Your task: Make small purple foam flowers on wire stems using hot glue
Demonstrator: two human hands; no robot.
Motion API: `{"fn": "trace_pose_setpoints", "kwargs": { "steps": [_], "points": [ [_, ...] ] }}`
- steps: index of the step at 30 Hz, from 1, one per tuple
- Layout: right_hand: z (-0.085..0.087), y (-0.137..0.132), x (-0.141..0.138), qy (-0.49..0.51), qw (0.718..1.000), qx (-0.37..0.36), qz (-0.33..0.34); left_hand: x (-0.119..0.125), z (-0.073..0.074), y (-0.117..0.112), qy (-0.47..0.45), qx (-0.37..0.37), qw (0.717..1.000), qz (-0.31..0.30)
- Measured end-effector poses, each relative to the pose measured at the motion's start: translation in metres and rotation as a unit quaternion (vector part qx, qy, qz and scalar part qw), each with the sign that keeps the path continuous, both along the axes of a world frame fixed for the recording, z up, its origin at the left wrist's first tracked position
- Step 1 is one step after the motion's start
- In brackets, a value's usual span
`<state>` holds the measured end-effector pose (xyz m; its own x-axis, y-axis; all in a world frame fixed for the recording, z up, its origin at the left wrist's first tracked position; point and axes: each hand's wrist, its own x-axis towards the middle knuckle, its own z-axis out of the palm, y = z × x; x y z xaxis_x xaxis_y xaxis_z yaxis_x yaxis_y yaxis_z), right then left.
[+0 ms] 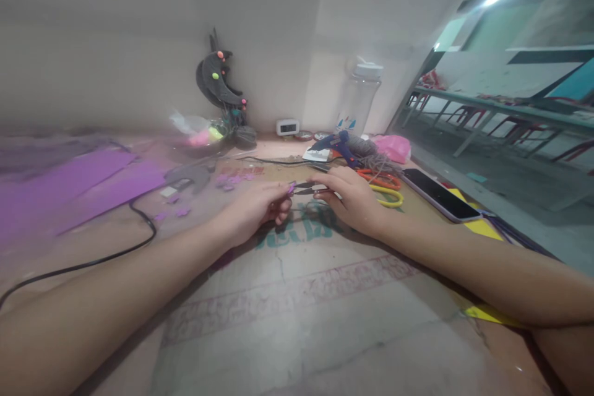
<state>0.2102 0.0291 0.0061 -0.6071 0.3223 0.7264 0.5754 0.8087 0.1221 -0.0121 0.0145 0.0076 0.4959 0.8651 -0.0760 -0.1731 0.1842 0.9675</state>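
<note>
My left hand [257, 207] rests on the cardboard sheet [301, 297] and pinches a tiny purple piece [291, 188] between its fingertips. My right hand [350, 198] is closed around small dark snips [306, 187], whose blades point left at the purple piece. Both hands meet near the middle of the table. Yellow-handled scissors [390, 198] and orange-handled scissors [383, 178] lie just right of my right hand.
Purple foam sheets [78, 189] lie at left with a black cable [139, 223]. A blue glue gun [338, 145], a phone [440, 195], a pink bag [394, 147], a clear bottle [359, 99] and a dark crescent figure [218, 80] stand behind. Yellow sheet [482, 227] at right.
</note>
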Motion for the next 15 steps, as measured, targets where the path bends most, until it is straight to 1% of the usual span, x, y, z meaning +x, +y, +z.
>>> {"fn": "trace_pose_setpoints", "kwargs": {
  "steps": [8,15],
  "points": [
    [-0.0003,0.0019,0.0005,-0.018,1.000,0.016,-0.011,0.0019,-0.0015,0.0004,0.040,-0.012,0.999,0.008],
    [0.0007,0.0010,0.0008,-0.025,0.999,0.017,-0.020,0.0024,-0.0002,-0.0003,0.055,-0.004,0.998,0.004]
  ]
}}
